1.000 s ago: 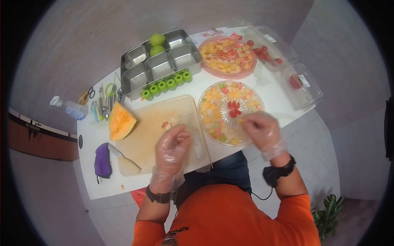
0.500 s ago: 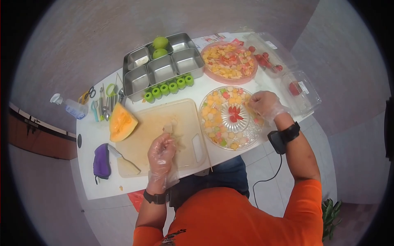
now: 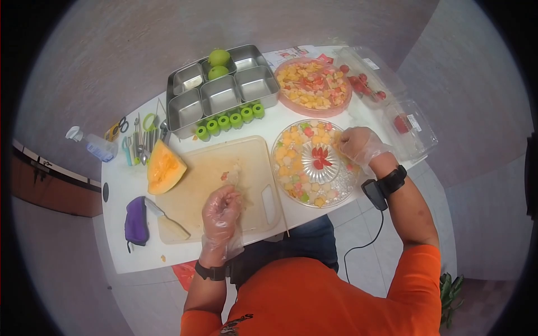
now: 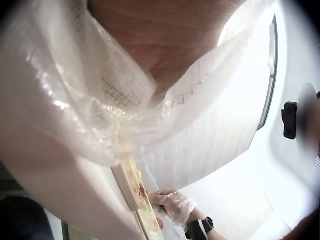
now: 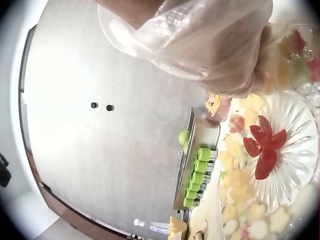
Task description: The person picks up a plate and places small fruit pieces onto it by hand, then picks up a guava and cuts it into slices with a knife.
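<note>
A round clear glass plate (image 3: 340,187) carries a ring of small cut fruit shapes, yellow, pale, green and pink. At its centre several red fruit pieces (image 3: 320,158) form a flower. My right hand (image 3: 360,145), in a clear plastic glove, is at the plate's right rim; its fingertips pinch a small yellow-orange fruit piece (image 5: 269,82) down among the others. My left hand (image 3: 222,213), also gloved, hovers over the near part of the cutting board (image 3: 193,157) with its fingers curled; I cannot tell whether they hold anything. Small fruit scraps (image 3: 230,175) lie just beyond it.
A melon wedge (image 3: 166,168), a knife (image 3: 171,223) and a purple pouch (image 3: 136,221) are at the left. Behind stand a steel tray (image 3: 178,127) with green fruits, several green-handled cutters (image 3: 224,122), a pink fruit platter (image 3: 314,109) and clear boxes (image 3: 412,137) with strawberries.
My right hand has moved up and out from the plate's lower right to its right rim, taking the fruit piece along. The left hand has shifted slightly left and nearer, fingers more curled.
</note>
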A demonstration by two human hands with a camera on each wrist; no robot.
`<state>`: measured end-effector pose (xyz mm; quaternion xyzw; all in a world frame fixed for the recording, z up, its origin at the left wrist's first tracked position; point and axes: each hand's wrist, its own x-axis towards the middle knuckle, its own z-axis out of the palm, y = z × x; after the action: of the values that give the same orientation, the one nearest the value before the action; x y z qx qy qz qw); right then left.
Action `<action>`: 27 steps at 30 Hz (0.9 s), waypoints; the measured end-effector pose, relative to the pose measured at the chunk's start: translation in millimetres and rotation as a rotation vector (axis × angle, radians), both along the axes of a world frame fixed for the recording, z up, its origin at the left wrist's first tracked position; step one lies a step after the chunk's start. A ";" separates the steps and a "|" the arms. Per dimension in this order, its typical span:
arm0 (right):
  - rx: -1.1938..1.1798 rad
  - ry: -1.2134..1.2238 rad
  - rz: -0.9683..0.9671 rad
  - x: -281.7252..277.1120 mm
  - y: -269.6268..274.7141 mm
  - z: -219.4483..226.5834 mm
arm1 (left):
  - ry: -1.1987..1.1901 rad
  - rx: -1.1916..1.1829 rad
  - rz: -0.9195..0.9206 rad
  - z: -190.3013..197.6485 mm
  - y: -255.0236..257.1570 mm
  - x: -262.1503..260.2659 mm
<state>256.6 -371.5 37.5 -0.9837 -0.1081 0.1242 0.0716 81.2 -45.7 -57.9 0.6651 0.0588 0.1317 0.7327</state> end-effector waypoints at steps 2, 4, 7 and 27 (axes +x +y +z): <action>-0.003 0.020 0.003 1.1 2.0 -2.5 | -0.006 0.002 0.004 1.1 -0.7 -0.4; 0.014 0.035 -0.035 1.9 3.3 -5.4 | -0.010 0.007 0.004 1.6 -0.2 -1.2; -0.033 0.001 -0.014 5.2 2.0 -3.8 | 0.004 0.047 0.000 0.2 1.1 -1.1; 0.987 -0.224 -0.548 -20.2 -94.0 -79.0 | -0.052 0.625 0.086 43.2 43.8 36.7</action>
<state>236.4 -465.5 -41.5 -0.8329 0.0989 -0.0691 0.5400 118.0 -1.9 -14.7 0.8514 0.0247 0.1915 0.4877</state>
